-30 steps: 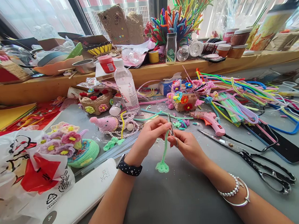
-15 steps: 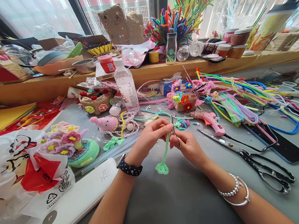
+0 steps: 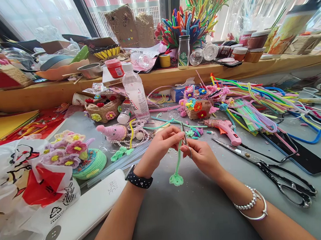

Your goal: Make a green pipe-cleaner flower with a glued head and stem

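My left hand point(image 3: 162, 145), with a dark dotted watch strap at its wrist, pinches the upper end of a mint-green pipe cleaner flower point(image 3: 176, 179). The flower's looped head dangles below on its fuzzy stem, above the grey table. In my right hand point(image 3: 202, 153) is a small pair of scissors point(image 3: 185, 139), its blades pointing up and away beside the stem. Finger loops show near my right fingers. Whether the blades touch the stem is hidden by my fingers. Beyond the hands lie green and purple pipe cleaner scraps point(image 3: 195, 132).
Large black-handled scissors point(image 3: 264, 168) and a pink glue gun point(image 3: 228, 130) lie to the right, near a dark phone point(image 3: 301, 153). At left are a white power bank point(image 3: 90, 211), a plastic bag point(image 3: 31, 189) and a flower pot point(image 3: 91, 164). Behind stands a bottle point(image 3: 136, 96).
The flower head has swung slightly to the right and turned to show its looped petals. My right hand and the small scissors have shifted slightly left.
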A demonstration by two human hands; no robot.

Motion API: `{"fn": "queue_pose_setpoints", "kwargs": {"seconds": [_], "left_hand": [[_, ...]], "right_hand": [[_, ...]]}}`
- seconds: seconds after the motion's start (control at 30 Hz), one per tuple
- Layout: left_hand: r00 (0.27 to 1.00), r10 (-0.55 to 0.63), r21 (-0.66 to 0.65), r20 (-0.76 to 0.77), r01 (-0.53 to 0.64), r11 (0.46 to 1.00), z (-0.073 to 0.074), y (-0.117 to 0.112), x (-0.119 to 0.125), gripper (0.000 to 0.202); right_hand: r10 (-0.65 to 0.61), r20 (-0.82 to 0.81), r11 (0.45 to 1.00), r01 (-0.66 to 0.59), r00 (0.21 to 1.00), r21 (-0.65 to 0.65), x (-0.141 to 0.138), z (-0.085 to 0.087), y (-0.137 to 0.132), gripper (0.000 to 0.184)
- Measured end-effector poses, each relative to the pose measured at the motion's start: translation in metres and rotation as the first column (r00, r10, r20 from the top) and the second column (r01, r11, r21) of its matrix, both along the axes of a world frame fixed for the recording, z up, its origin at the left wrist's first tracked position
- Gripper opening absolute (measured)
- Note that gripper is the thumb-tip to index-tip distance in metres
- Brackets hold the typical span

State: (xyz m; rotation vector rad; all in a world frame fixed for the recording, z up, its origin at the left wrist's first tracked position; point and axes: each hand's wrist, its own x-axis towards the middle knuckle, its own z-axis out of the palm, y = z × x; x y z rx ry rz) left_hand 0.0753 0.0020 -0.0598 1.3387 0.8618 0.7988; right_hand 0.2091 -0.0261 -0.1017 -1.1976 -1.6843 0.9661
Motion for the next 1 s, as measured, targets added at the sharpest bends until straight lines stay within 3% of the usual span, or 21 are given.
{"fn": "queue_pose_setpoints", "kwargs": {"seconds": [0.27, 0.57, 0.77, 1.0], "left_hand": [[0.996, -0.085, 0.016, -0.006, 0.085, 0.996, 0.0009, -0.0018, 0.0003, 0.018], [0.999, -0.018, 0.005, -0.028, 0.018, 1.000, -0.0009, 0.0002, 0.0005, 0.018], [0.999, 0.039, 0.021, -0.019, -0.039, 0.999, 0.0000, 0.0005, 0.0019, 0.018], [0.999, 0.025, 0.045, -0.024, -0.024, 0.999, -0.0007, 0.0005, 0.0010, 0.020]], "right_hand": [[0.065, -0.051, 0.998, -0.064, 0.997, 0.028, 0.0009, -0.0016, -0.0022, 0.053], [-0.028, -0.041, 1.000, 0.028, 0.999, 0.003, 0.0001, -0.0010, 0.0000, 0.045], [-0.046, -0.037, 0.999, 0.046, 0.998, 0.015, 0.0008, -0.0018, 0.0004, 0.049], [-0.020, -0.108, 1.000, 0.020, 0.994, 0.000, 0.0009, -0.0024, -0.0017, 0.049]]}}
